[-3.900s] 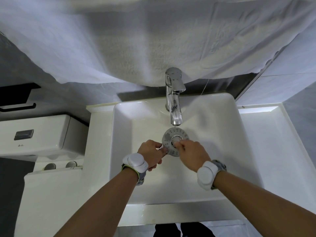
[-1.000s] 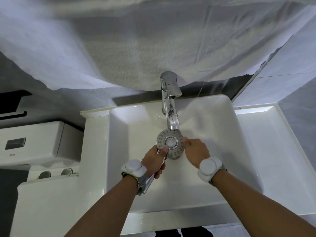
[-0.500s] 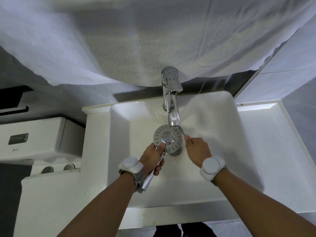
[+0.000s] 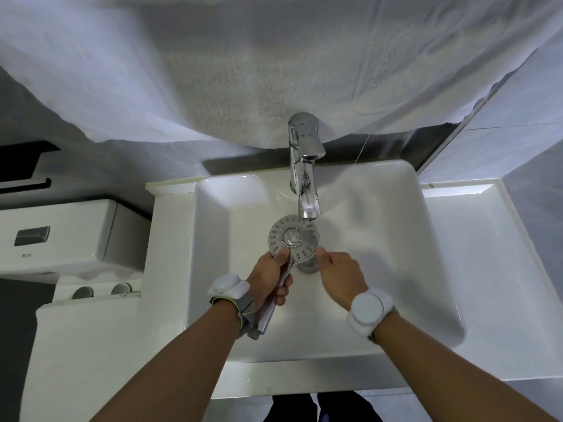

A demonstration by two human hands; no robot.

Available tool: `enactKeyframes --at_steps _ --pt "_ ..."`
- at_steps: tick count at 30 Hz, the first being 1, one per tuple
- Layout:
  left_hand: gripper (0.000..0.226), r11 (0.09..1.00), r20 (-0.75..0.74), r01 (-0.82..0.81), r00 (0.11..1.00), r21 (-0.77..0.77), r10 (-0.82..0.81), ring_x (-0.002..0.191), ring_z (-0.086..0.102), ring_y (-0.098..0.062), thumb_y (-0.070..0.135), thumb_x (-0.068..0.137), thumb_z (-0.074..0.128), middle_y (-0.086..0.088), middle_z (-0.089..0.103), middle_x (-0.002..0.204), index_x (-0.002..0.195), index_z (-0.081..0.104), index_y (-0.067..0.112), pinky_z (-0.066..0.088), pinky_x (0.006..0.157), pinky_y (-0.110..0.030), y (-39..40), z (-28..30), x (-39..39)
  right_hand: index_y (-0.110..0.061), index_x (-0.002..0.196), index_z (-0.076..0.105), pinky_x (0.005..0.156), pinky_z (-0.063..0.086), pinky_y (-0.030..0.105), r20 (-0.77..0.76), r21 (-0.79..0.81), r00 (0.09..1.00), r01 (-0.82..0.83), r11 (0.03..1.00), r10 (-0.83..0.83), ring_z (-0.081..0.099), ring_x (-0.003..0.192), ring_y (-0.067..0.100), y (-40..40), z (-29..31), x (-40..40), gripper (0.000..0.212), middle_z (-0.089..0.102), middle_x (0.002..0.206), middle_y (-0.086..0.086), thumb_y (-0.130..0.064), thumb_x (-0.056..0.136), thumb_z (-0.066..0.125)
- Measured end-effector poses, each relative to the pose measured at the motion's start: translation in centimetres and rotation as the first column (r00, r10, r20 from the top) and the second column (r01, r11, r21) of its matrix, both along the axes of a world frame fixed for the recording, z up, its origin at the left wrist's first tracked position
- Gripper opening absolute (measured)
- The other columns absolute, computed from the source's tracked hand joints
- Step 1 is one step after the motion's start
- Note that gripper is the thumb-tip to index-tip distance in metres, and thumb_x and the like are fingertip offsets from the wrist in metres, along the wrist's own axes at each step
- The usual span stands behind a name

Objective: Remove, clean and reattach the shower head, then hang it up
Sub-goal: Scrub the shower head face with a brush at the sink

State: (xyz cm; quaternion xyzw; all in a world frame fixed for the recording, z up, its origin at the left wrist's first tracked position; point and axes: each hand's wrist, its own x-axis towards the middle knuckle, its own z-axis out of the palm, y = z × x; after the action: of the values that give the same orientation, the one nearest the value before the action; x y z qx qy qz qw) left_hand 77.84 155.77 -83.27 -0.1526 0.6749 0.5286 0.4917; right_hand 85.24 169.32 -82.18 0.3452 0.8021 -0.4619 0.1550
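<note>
A chrome shower head (image 4: 293, 240) with a round nozzle face points up, held over the white basin (image 4: 426, 269) just under the spout of the chrome tap (image 4: 304, 172). My left hand (image 4: 271, 281) is wrapped around its handle, thumb resting on the lower edge of the face; the handle's end sticks out past my wrist. My right hand (image 4: 341, 277) sits to the right of the head, fingers curled, fingertips at the head's lower right rim. Whether it grips the rim is hidden. No hose is attached to the handle.
A white towel (image 4: 274, 71) hangs above the tap. A toilet cistern (image 4: 67, 236) stands to the left of the white counter (image 4: 502, 269). A tiled wall rises at the right.
The shower head has shifted left and tilted, so its face sits left of the spout. My right hand has slid from the face to the head's right rim.
</note>
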Motion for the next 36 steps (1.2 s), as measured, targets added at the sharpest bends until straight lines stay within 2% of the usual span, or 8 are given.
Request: enactKeyframes --at_steps 3,7,15,21,25,29,33,36 --pt "0.038 0.999 0.044 -0.031 0.999 0.009 0.030 0.039 0.029 -0.013 0.048 0.104 0.037 -0.007 0.044 0.060 0.087 0.046 0.015 0.027 0.041 -0.017 -0.1 0.3 0.1 -0.020 0.061 0.046 0.080 0.041 0.032 0.017 0.000 0.999 0.039 0.999 -0.039 0.060 0.092 0.034 1.4 0.7 -2.4 0.049 0.059 0.087 0.012 -0.042 0.102 0.033" --pt "0.042 0.990 0.146 -0.140 0.980 0.031 0.134 0.037 0.029 -0.012 0.050 0.103 0.039 -0.005 0.043 0.060 0.081 0.044 0.014 0.025 0.038 -0.016 0.2 0.4 0.0 -0.019 0.070 0.049 0.077 0.039 0.030 0.018 0.042 0.993 -0.114 0.993 0.114 0.058 0.095 0.036 -0.2 0.8 -1.1 0.044 0.064 0.099 0.017 -0.040 0.103 0.031" --pt "0.034 0.983 0.277 -0.170 0.950 0.067 0.145 0.036 0.027 -0.012 0.040 0.100 0.040 -0.004 0.040 0.060 0.074 0.040 0.018 0.022 0.037 -0.015 0.3 0.7 0.5 -0.013 0.075 0.054 0.076 0.038 0.029 0.025 0.080 0.994 -0.104 0.991 0.103 0.057 0.089 0.034 2.4 1.2 -2.4 0.048 0.063 0.094 0.016 -0.043 0.103 0.030" --pt "0.027 0.973 0.316 -0.199 0.936 0.117 0.153 0.037 0.027 -0.013 0.030 0.091 0.041 -0.005 0.039 0.058 0.069 0.042 0.015 0.022 0.038 -0.015 0.8 1.9 -0.1 -0.021 0.064 0.045 0.070 0.036 0.029 0.045 0.132 0.962 -0.274 0.953 0.271 0.050 0.075 0.028 1.8 0.7 1.0 0.048 0.053 0.075 0.005 -0.047 0.102 0.029" --pt "0.025 0.998 0.225 -0.035 0.974 0.047 0.023 0.039 0.027 -0.013 0.026 0.100 0.037 -0.005 0.039 0.061 0.077 0.040 0.016 0.022 0.041 -0.015 0.6 1.4 0.0 -0.023 0.061 0.040 0.070 0.037 0.029 0.068 0.112 0.956 -0.292 0.950 0.286 0.050 0.071 0.026 2.7 0.8 0.5 0.049 0.051 0.070 0.002 -0.047 0.102 0.030" --pt "0.016 0.973 0.025 0.230 0.973 -0.033 -0.229 0.041 0.030 -0.015 0.027 0.103 0.040 -0.008 0.044 0.064 0.093 0.046 0.015 0.028 0.044 -0.017 0.4 1.2 -0.1 -0.020 0.070 0.052 0.069 0.043 0.031 0.048 0.132 0.939 -0.343 0.930 0.340 0.056 0.074 0.028 2.9 1.3 0.3 0.046 0.055 0.070 0.004 -0.047 0.101 0.033" --pt "0.017 0.951 -0.077 0.298 0.949 -0.087 -0.305 0.040 0.029 -0.015 0.032 0.103 0.041 -0.010 0.044 0.069 0.099 0.046 0.016 0.026 0.046 -0.019 1.3 1.7 -0.9 -0.019 0.075 0.055 0.071 0.046 0.034 0.040 0.181 0.932 -0.360 0.915 0.359 0.058 0.081 0.034 3.9 2.4 -1.4 0.042 0.058 0.081 0.011 -0.038 0.103 0.030" --pt "0.019 0.953 -0.108 0.292 0.948 -0.078 -0.300 0.039 0.030 -0.016 0.033 0.102 0.042 -0.009 0.045 0.067 0.099 0.047 0.015 0.027 0.044 -0.019 1.7 1.6 -1.0 -0.016 0.060 0.043 0.064 0.038 0.031 0.004 0.162 0.968 -0.249 0.955 0.251 0.049 0.066 0.028 5.1 2.8 -1.8 0.052 0.051 0.065 0.006 -0.044 0.101 0.033"
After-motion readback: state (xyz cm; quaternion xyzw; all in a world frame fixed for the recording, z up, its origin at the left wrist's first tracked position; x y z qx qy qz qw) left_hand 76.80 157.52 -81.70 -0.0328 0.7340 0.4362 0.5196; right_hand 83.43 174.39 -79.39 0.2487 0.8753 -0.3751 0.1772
